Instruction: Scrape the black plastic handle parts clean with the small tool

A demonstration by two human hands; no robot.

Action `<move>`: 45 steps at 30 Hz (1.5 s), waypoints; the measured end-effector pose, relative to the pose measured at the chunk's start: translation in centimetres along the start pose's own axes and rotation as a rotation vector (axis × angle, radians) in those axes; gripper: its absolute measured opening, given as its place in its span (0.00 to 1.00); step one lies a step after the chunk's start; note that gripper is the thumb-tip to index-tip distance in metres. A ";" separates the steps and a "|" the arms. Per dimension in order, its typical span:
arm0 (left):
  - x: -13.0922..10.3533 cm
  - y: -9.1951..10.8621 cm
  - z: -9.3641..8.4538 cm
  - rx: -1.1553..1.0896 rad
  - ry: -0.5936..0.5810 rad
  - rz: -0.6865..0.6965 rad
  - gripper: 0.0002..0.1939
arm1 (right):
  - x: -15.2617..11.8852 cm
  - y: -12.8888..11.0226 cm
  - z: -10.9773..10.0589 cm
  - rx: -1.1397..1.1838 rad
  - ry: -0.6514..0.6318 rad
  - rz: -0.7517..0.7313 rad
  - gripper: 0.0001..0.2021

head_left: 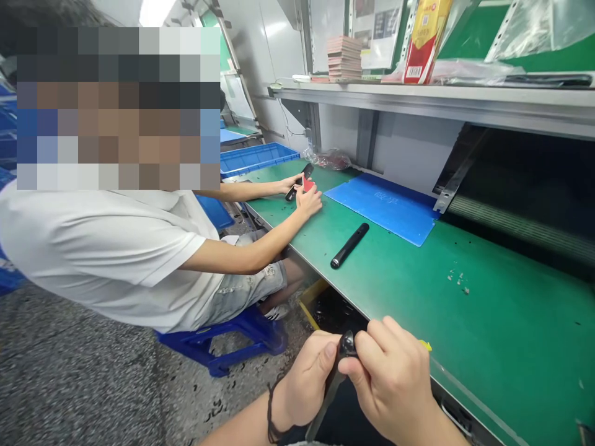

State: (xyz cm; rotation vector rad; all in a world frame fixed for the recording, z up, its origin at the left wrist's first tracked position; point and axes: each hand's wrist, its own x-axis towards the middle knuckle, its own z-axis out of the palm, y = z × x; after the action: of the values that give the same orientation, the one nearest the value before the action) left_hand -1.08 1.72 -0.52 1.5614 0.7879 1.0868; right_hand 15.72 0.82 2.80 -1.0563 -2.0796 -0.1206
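Low in the head view, over my lap at the bench's front edge, both my hands are closed around a small glossy black piece (347, 344). My left hand (309, 375), with a dark cord at its wrist, presses its thumb side against the piece. From the other side my right hand (393, 368) pinches it between thumb and curled fingers. A dark grey-green strip (325, 399) hangs below between the hands; whether it joins the piece, I cannot tell. A black cylindrical tube (350, 246) lies apart on the green bench mat (502, 316).
At left a person (153, 248) on a blue stool (223, 341) holds a black tube (300, 181) and something red. A blue sheet (385, 207) lies on the bench. A yellow-rimmed bin (310, 297) sits underneath, and a shelf (418, 99) with stacked cards (344, 59) overhangs the back.
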 end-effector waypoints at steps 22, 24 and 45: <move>0.4 -0.2 1.6 -0.104 0.196 -0.373 0.38 | -1.2 1.4 1.3 -0.188 -0.019 0.033 0.26; 0.6 0.0 1.7 -0.059 0.286 -0.384 0.39 | -1.4 1.2 1.4 -0.170 -0.038 0.032 0.26; 3.1 -0.5 1.4 -0.218 0.289 -0.444 0.36 | -2.8 0.7 2.2 -0.070 -0.157 0.038 0.23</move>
State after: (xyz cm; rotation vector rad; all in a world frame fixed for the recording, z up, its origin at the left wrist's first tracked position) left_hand 1.38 4.12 -0.30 0.9944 1.1096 1.0334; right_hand 15.83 0.37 -0.81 -1.1796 -2.2084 -0.0941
